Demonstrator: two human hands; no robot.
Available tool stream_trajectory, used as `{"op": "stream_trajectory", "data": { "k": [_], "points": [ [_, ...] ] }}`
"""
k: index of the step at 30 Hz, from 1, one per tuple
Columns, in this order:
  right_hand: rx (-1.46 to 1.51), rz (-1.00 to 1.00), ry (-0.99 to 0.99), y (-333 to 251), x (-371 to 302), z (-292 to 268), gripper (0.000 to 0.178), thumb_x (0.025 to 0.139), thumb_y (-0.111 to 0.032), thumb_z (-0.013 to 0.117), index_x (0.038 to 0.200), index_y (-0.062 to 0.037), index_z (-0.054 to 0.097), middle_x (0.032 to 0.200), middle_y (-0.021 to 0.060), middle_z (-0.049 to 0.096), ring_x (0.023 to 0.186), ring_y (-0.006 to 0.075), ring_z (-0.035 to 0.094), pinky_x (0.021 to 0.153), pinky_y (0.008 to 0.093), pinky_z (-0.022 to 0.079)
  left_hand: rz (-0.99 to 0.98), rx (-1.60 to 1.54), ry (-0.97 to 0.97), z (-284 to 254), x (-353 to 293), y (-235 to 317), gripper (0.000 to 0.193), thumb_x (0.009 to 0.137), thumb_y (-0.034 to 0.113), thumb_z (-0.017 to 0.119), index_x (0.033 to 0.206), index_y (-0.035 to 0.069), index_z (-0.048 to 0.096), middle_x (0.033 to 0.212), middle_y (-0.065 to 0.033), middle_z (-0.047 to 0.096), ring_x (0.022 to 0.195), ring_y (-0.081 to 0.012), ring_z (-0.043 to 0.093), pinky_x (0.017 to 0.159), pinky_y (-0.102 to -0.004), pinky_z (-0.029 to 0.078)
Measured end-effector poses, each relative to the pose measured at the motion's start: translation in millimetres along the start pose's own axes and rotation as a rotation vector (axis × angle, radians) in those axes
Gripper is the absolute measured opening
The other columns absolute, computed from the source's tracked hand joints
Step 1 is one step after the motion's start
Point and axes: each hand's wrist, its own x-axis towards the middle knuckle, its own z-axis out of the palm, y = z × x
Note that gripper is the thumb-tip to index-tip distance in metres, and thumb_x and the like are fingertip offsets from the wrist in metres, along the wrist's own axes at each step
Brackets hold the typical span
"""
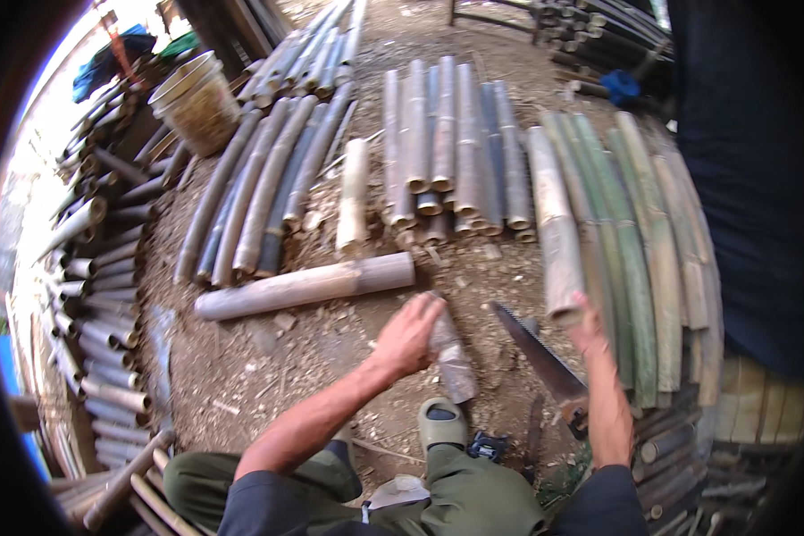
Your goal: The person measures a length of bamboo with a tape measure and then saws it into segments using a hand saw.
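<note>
My left hand (pixel 408 338) is closed over the upper end of a short, rough piece of wood (pixel 455 359) on the dirt, in front of my shoe. My right hand (pixel 588 323) grips the near end of a thick, pale bamboo pole (pixel 554 214); some of its fingers are hidden by the pole. Between my hands lies a hand saw (pixel 540 357), its toothed blade pointing away and its handle beside my right forearm. Beyond my left hand, a thick bamboo length (pixel 308 286) lies crosswise on the ground.
Bamboo stacks lie ahead, one dark (pixel 456 134), one green (pixel 630 259) at the right. A short pale bamboo piece (pixel 353 192) lies between stacks. Cut pieces (pixel 116 357) pile up at the left below a dirty bucket (pixel 196 103). A dark tool (pixel 489 446) sits by my shoe (pixel 443 425).
</note>
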Motion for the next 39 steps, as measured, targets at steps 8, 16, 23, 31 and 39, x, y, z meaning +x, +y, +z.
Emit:
{"op": "stream_trajectory", "data": {
  "k": [8,16,23,31,39],
  "points": [
    [-0.495,-0.28,-0.401,-7,-245,12,0.114,0.063,-0.049,0.083,0.149,0.0028,0.03,0.139,0.0152,0.049,0.131,0.0243,0.045,0.111,0.0365,0.033,0.69,0.761,0.209,-62,30,63,0.094,0.079,0.018,0.066,0.158,0.019,0.015,0.164,-0.01,0.014,0.15,-0.027,0.019,0.121,-0.0562,0.016],
    [-0.318,-0.457,0.079,21,-128,-26,0.066,0.1,-0.045,0.051,0.15,-0.0063,0.034,0.114,0.0142,0.066,0.094,0.0177,0.064,0.082,0.0293,0.053,0.189,0.422,-0.149,-60,-52,-11,0.095,0.058,0.023,0.083,0.14,0.013,0.037,0.111,-0.0146,0.057,0.103,-0.0326,0.06,0.087,-0.0449,0.05],
    [-0.637,-0.365,0.016,148,-124,73,0.061,0.091,-0.02,0.068,0.142,0.0007,0.042,0.104,0.0112,0.066,0.083,0.0168,0.065,0.075,0.0314,0.054,-0.268,0.102,-0.353,26,-123,-98,0.106,0.058,0.035,0.089,0.146,0.009,0.036,0.124,-0.0182,0.053,0.108,-0.0349,0.061,0.085,-0.0448,0.058],
    [-1.246,-0.994,-0.078,84,-84,269,0.078,0.074,-0.013,0.074,0.144,-0.0029,0.04,0.136,0.0208,0.046,0.126,0.0382,0.044,0.109,0.047,0.036,-0.418,-0.084,-0.577,54,-99,-156,0.111,0.051,0.033,0.089,0.147,0.015,0.037,0.133,-0.019,0.046,0.115,-0.0378,0.057,0.095,-0.0454,0.051],
    [-1.888,-1.018,-0.369,123,47,438,0.115,0.059,-0.032,0.09,0.153,-0.0112,0.026,0.141,0.0178,0.043,0.131,0.0351,0.043,0.113,0.0476,0.032,-0.351,-0.083,-0.44,41,-98,-136,0.099,0.061,0.029,0.087,0.146,0.013,0.039,0.14,-0.0221,0.043,0.133,-0.0365,0.045,0.107,-0.0586,0.037]
  ]
}}
